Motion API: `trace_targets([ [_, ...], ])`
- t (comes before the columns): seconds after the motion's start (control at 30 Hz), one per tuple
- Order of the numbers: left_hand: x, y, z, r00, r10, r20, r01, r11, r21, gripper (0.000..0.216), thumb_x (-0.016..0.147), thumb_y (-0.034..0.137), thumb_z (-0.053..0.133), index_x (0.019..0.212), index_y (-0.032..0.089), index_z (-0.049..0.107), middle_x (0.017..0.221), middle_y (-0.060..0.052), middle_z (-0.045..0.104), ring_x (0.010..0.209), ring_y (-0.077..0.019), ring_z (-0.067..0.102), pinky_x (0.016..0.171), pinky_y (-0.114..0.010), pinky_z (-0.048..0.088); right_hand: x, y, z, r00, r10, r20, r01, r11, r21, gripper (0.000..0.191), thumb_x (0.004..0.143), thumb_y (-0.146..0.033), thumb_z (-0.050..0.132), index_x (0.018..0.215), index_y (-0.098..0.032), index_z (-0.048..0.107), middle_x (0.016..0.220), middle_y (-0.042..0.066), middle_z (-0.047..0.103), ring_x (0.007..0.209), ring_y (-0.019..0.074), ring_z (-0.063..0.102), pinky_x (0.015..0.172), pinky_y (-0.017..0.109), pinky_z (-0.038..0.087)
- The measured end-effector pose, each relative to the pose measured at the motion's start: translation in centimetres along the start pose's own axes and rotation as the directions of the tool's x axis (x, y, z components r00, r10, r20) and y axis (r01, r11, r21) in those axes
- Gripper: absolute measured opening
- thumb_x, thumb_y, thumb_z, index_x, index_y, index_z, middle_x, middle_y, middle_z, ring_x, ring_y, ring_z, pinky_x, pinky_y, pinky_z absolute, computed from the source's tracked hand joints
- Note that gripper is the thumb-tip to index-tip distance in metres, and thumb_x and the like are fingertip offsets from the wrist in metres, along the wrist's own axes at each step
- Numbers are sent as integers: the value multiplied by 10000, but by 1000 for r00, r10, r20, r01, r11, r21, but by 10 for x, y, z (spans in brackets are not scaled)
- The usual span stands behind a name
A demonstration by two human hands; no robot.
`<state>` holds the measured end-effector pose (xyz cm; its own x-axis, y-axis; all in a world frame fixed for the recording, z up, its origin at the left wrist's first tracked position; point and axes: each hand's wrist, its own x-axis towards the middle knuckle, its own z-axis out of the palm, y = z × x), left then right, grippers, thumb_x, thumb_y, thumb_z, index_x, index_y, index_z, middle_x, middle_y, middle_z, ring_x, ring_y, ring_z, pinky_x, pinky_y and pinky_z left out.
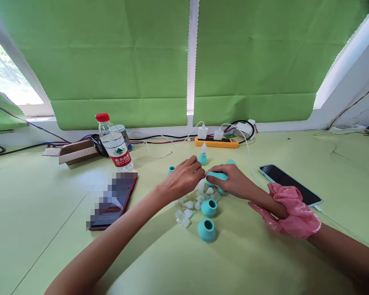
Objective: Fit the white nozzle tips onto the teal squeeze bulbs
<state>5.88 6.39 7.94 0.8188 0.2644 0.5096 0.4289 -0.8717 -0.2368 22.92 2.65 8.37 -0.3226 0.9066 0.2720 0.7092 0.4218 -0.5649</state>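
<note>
My right hand (233,180) is wrapped round a teal rubber bulb (219,176) held on its side, its end toward the left. My left hand (186,176) is closed, fingertips pinched at a small clear plastic nozzle (206,173) at that end; the fingers mostly hide it. Below the hands lies a heap of loose translucent plastic nozzles (182,219). Two open-topped teal bulbs (209,208) stand in front of it, and another bulb (171,169) shows behind my left wrist. Farther back stands a teal bulb with a clear nozzle on top (202,158).
A phone (115,203) and a water bottle (117,145) are on the left, near an open cardboard box (78,152). To the right lies a second phone (290,184) with a white cable. An orange power strip (217,142) and several cables run along the back.
</note>
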Motion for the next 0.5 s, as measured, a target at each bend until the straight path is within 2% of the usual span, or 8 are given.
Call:
trace_targets([
  [0.1, 1, 1, 0, 999, -29, 16, 29, 999, -23, 273, 870, 186, 316, 708, 114, 524, 691, -79, 529, 734, -174, 436, 628, -290, 411, 0, 0, 1, 999, -32, -37, 29, 997, -73, 207, 744, -304, 456, 701, -166, 604, 580, -6, 558, 532, 119, 461, 496, 229, 331],
  [0.27, 3, 4, -1, 993, -68, 97, 75, 995, -71, 221, 859, 165, 326, 722, 115, 492, 695, -75, 518, 719, -178, 427, 606, -286, 403, -1, 0, 3, 998, -52, -32, 45, 984, -173, 182, 753, -279, 456, 754, -180, 609, 637, 13, 605, 542, 129, 490, 543, 243, 344],
  [0.4, 2, 2, -6, 978, -106, 178, 138, 975, -176, 173, 834, 119, 355, 732, 114, 494, 682, -62, 522, 714, -169, 440, 597, -264, 403, -1, 2, 3, 998, -64, 15, 66, 968, -244, 187, 773, -276, 441, 773, -178, 601, 616, 16, 601, 535, 139, 495, 548, 249, 336],
  [0.5, 1, -3, -13, 975, -149, 165, 190, 943, -274, 133, 822, 133, 395, 751, 120, 507, 690, -44, 534, 714, -152, 465, 608, -247, 406, -1, 2, 2, 998, -62, 29, 68, 962, -263, 194, 779, -283, 441, 806, -180, 603, 658, 24, 619, 579, 154, 527, 561, 252, 340],
])
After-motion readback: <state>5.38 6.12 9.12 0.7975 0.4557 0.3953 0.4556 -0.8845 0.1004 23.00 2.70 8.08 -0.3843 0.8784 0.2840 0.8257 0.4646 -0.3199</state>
